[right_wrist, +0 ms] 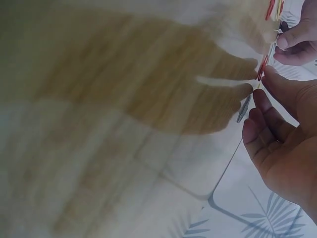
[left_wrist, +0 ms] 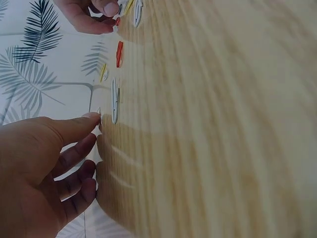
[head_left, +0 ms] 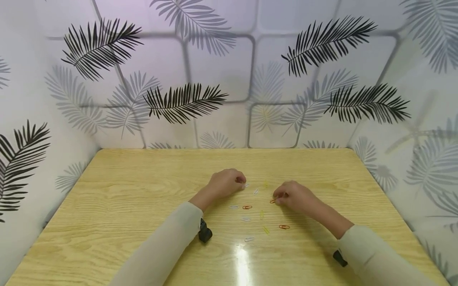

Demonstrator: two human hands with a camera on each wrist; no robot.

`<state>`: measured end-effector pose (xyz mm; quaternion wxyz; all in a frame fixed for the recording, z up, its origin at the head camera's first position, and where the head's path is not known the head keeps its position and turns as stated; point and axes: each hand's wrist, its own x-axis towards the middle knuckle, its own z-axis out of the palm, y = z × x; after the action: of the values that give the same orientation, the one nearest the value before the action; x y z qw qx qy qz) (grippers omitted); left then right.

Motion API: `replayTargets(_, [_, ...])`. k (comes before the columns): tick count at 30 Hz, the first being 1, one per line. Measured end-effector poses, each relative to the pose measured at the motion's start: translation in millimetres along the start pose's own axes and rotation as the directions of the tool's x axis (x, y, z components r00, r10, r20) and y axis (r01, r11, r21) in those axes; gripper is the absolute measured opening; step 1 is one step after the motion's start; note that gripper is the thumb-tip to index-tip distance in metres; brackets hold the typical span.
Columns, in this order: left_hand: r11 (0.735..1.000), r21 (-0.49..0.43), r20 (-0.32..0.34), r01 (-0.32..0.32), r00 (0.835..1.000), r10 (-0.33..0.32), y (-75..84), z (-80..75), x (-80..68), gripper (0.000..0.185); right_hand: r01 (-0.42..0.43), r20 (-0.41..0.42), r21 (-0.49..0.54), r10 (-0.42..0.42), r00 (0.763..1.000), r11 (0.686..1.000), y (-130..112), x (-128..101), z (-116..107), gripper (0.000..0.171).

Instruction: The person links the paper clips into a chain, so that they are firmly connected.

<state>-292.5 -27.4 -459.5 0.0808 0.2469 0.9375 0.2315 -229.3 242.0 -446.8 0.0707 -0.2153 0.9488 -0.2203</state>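
Several small paper clips in white, red and yellow lie scattered mid-table between my two hands. My left hand (head_left: pixel 242 183) rests on the table with its fingers loosely curled, one fingertip (left_wrist: pixel 93 119) touching a small white clip (head_left: pixel 246 185) without gripping it. Just beyond lies a longer white clip (left_wrist: pixel 114 101), then a red clip (left_wrist: pixel 119 53). My right hand (head_left: pixel 277 198) sits to the right, thumb and forefinger closed on a red clip (head_left: pixel 272 201), which also shows at its fingertips in the right wrist view as the red clip (right_wrist: pixel 261 69).
The light wooden table (head_left: pixel 125 206) is boxed in by leaf-patterned walls (head_left: pixel 222 71) at the back and both sides. More clips lie nearer me, among them a red one (head_left: pixel 284 227) and a white one (head_left: pixel 249 239). Glare marks the front centre.
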Motion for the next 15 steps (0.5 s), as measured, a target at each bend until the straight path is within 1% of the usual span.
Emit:
replayTargets(6, [1.000,0.009,0.002,0.014,1.000,-0.014,-1.4,2.4,3.4,0.014,0.033,-0.014,-0.021,-0.033,0.999,0.999,-0.9,0.7,1.3,0.005])
replayTargets(15, [0.999,0.000,0.021,0.035,0.999,-0.035,-1.0,3.2,6.4,0.010,0.016,-0.016,-0.032,-0.017,1.000,0.999,-0.4,2.3,2.9,0.005])
